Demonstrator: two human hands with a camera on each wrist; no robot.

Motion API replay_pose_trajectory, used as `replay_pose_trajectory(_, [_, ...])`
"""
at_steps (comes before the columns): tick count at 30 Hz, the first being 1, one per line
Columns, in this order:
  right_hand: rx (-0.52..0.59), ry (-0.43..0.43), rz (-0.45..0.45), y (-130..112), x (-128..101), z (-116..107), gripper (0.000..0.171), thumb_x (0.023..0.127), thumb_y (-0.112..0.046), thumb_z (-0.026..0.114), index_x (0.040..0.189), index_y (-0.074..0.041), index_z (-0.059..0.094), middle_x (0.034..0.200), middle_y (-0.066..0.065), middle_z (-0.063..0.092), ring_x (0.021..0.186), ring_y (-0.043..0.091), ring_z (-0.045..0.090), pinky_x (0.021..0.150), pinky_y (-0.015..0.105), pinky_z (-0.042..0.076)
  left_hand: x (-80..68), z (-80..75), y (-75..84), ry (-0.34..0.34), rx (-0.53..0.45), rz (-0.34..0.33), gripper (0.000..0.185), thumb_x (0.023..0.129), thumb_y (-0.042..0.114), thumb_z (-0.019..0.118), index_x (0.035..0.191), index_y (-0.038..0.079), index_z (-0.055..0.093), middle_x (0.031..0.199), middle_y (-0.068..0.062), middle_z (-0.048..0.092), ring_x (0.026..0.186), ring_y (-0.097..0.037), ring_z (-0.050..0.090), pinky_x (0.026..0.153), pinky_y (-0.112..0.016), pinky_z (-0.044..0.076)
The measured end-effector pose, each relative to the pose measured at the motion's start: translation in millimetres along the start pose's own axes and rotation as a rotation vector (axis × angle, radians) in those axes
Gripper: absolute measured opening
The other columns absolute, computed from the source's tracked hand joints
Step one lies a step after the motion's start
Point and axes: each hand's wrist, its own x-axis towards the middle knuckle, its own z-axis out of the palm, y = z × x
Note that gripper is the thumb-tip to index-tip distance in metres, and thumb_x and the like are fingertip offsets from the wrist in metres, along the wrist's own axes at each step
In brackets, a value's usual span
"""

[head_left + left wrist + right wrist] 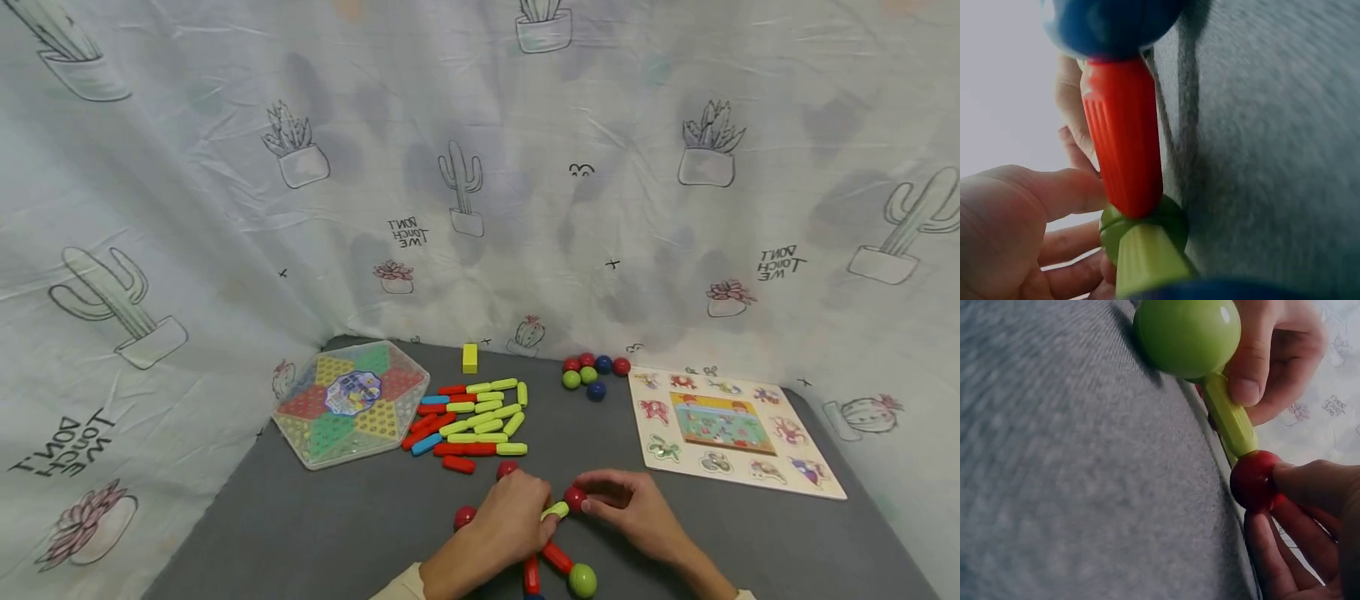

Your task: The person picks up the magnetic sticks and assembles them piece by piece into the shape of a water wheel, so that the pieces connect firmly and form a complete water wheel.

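Note:
My left hand (506, 517) pinches a yellow-green rod (555, 511) with its thumb and fingers. At the rod's right end sits a red ball (575, 498), which my right hand (633, 512) holds between thumb and fingertips. The right wrist view shows rod (1234, 419) and red ball (1254, 480) meeting end to end. Red rods (557, 557) spread from under the left hand, one tipped with a green ball (582, 581), another with a blue ball (1113, 25). Two more red balls (465, 517) peek out past the left hand, which hides the middle of the structure.
Loose red, blue and yellow-green rods (472, 448) lie behind the hands. Several loose balls (588, 375) cluster at the back, near a yellow block (469, 358). A hexagonal game board (318, 457) lies left, a picture puzzle board (652, 404) right. A patterned curtain (525, 208) hangs behind.

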Motion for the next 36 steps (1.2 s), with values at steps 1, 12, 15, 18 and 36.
replay_pose_trajectory(1, [-0.003, -0.009, 0.001, 0, 0, 1, 0.034, 0.100, -0.006, 0.079, 0.131, 0.007, 0.072, 0.124, 0.032, 0.074, 0.107, 0.008, 0.079, 0.090, 0.026, 0.064, -1.1, -2.2, -2.3, -0.008, -0.002, 0.014, 0.021, 0.096, 0.025, 0.084, 0.078, 0.018, 0.074, 0.065, 0.011, 0.058, 0.062, -0.004, 0.051, 0.059, -0.023, 0.046])
replay_pose_trajectory(12, [-0.047, 0.048, 0.029, 0, -7, -3, 0.033, 0.099, -0.008, 0.080, 0.129, 0.004, 0.074, 0.123, 0.023, 0.078, 0.105, 0.009, 0.079, 0.089, 0.028, 0.065, -8.6, -31.5, -19.3, -0.238, -0.025, 0.220, 0.016, 0.095, 0.012, 0.081, 0.108, 0.021, 0.085, 0.099, 0.016, 0.072, 0.092, 0.003, 0.059, 0.088, -0.019, 0.054])
replay_pose_trajectory(15, [-0.095, 0.130, 0.014, -2, -12, -6, 0.029, 0.099, -0.008, 0.081, 0.126, -0.001, 0.077, 0.119, 0.017, 0.081, 0.103, 0.010, 0.079, 0.086, 0.027, 0.065, -7.0, -25.4, -14.1, -0.218, -0.025, 0.228, 0.013, 0.099, 0.015, 0.080, 0.109, 0.021, 0.084, 0.099, 0.014, 0.071, 0.090, 0.004, 0.058, 0.087, -0.017, 0.053])
replay_pose_trajectory(18, [-0.137, 0.222, -0.013, -7, -17, -9, 0.026, 0.098, -0.005, 0.081, 0.124, -0.002, 0.078, 0.116, 0.016, 0.081, 0.100, 0.010, 0.080, 0.084, 0.026, 0.065, -2.4, -18.5, -7.8, -0.186, -0.031, 0.222, 0.013, 0.100, 0.018, 0.081, 0.111, 0.021, 0.085, 0.102, 0.011, 0.073, 0.090, 0.004, 0.060, 0.085, -0.016, 0.053])
replay_pose_trajectory(36, [-0.173, 0.349, -0.035, 0, -32, -18, 0.022, 0.097, 0.001, 0.080, 0.119, -0.001, 0.078, 0.112, 0.017, 0.082, 0.101, 0.008, 0.080, 0.085, 0.021, 0.063, 17.5, -3.3, -84.8, 0.363, -0.414, 0.120, 0.030, 0.097, 0.009, 0.082, 0.126, 0.001, 0.079, 0.114, -0.012, 0.079, 0.092, -0.019, 0.070, 0.083, -0.030, 0.060])
